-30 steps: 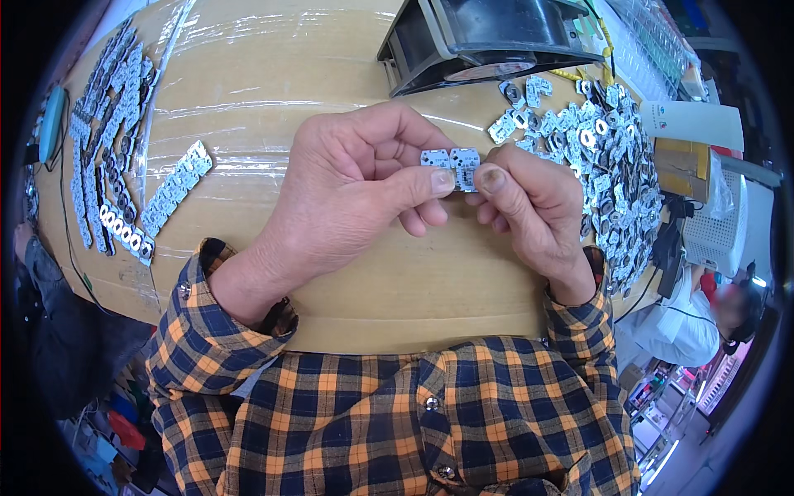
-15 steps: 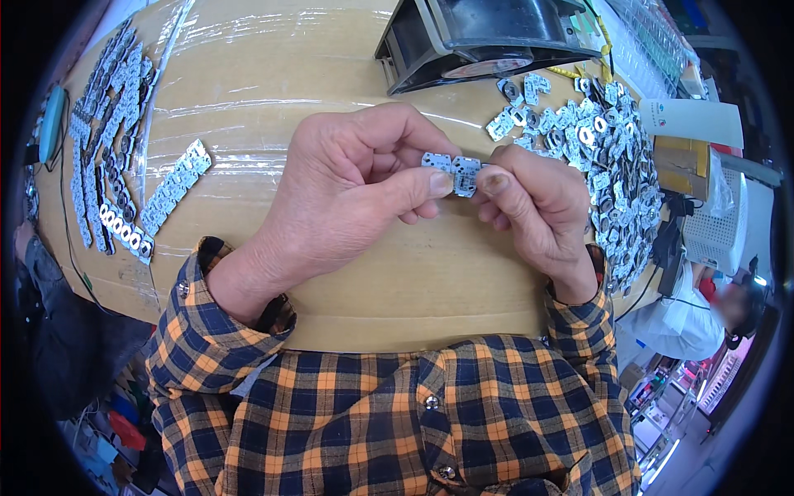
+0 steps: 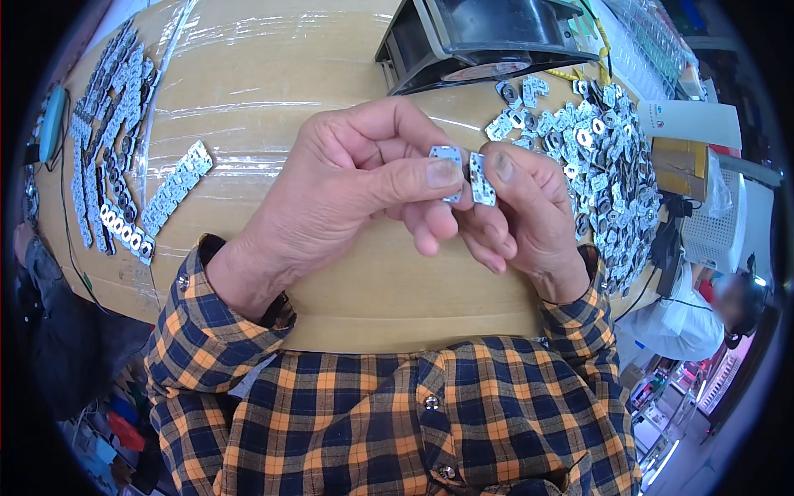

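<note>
Over the middle of the table, my left hand (image 3: 331,186) pinches a small white circuit board (image 3: 445,153) between thumb and fingers, the thumb covering much of it. Close beside it, my right hand (image 3: 538,202) grips a second small circuit board (image 3: 478,180), tilted so that its parts-covered face and edge show. A gap is visible between the two boards. To the right of my hands spreads a heap of loose small boards (image 3: 616,186), some with round dark or white parts. A strip of joined boards (image 3: 176,188) lies left of my left hand.
More board strips (image 3: 107,124) are stacked at the far left, near a teal object (image 3: 52,126). A black fan (image 3: 488,41) stands at the back. Past the heap are a cardboard box (image 3: 682,168) and a white perforated bin (image 3: 718,219). Another person (image 3: 678,318) sits at the right.
The two boards were side by side and flat, edges together; now they are apart. The right one has tilted, and the fingers of both hands have shifted around them.
</note>
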